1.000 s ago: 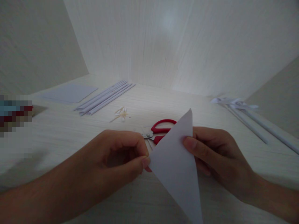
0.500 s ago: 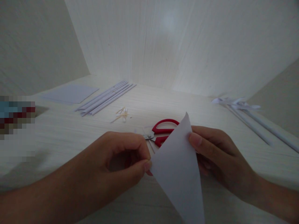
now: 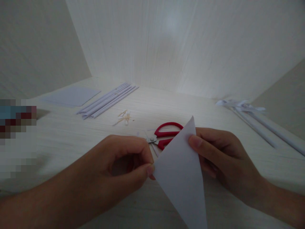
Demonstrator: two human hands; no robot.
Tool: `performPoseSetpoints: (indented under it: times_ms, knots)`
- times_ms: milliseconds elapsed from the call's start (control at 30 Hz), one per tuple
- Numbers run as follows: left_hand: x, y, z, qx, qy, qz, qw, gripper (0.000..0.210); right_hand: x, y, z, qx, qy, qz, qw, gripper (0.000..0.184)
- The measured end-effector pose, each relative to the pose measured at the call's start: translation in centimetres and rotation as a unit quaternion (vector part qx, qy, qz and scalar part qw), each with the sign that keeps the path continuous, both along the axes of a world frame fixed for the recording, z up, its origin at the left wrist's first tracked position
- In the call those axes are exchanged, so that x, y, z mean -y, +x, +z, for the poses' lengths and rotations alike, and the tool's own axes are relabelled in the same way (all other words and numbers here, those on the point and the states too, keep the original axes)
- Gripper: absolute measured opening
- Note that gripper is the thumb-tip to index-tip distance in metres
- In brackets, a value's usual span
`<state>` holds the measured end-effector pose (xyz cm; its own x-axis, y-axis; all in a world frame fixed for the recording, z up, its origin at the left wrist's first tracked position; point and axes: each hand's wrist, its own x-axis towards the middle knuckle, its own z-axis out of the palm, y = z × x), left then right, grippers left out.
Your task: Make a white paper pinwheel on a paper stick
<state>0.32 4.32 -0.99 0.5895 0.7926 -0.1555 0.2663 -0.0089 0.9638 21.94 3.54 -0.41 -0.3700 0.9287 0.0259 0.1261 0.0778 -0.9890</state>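
A white sheet of paper (image 3: 182, 168) is held up between my hands, tilted, with one corner pointing up and its lower end running out of view. My left hand (image 3: 128, 162) pinches its left corner between thumb and forefinger. On the right edge, my right hand (image 3: 219, 156) grips it with the thumb in front and the fingers behind. Red-handled scissors (image 3: 168, 130) lie on the table behind the paper, with one handle partly covered by it. The scissor blades are mostly hidden behind my left hand.
Several rolled paper tubes (image 3: 108, 100) lie at the back left beside flat paper sheets (image 3: 71, 96). Cotton swab pieces (image 3: 125, 117) sit in a small heap. Paper pinwheels (image 3: 240, 105) on paper sticks rest at the right. A blurred-out object (image 3: 16, 116) is at the left edge.
My right thumb has slid slightly left on the paper, and the top corner has shifted a little right. My left hand keeps its pinch; the other things stay put.
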Motion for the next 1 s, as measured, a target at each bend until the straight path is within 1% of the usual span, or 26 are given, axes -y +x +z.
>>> performPoseSetpoints:
  times_ms: [200,300,500,633,733,900,1000]
  knots:
    - [-0.19,0.08,0.02,-0.003,0.001,-0.004,1.0,0.02,0.07,0.23,-0.31,0.014,0.004,0.0,1.0,0.041]
    - [0.04,-0.04,-0.11,-0.008,0.016,-0.006,1.0,0.019,0.01,0.23,-0.46,0.018,-0.003,0.002,1.0,0.04]
    - [0.04,0.05,0.13,-0.043,0.063,-0.006,0.997,0.017,0.01,0.07,-0.29,-0.009,-0.013,0.008,1.0,0.04]
    - [-0.26,0.22,0.23,-0.058,0.075,-0.012,0.995,0.016,0.0,0.09,-0.29,-0.029,-0.022,0.0,0.999,0.036]
    - [-0.12,0.16,0.22,-0.052,0.073,-0.007,0.996,0.018,-0.13,0.0,-0.29,-0.026,-0.014,-0.009,1.0,0.034]
    - [0.14,-0.04,0.29,-0.063,0.075,-0.009,0.995,0.016,-0.21,-0.16,-0.1,0.005,0.007,-0.023,1.0,0.039]
    - [0.13,-0.11,0.17,-0.07,0.078,-0.009,0.994,0.016,-0.2,-0.14,-0.07,0.005,0.015,-0.027,1.0,0.04]
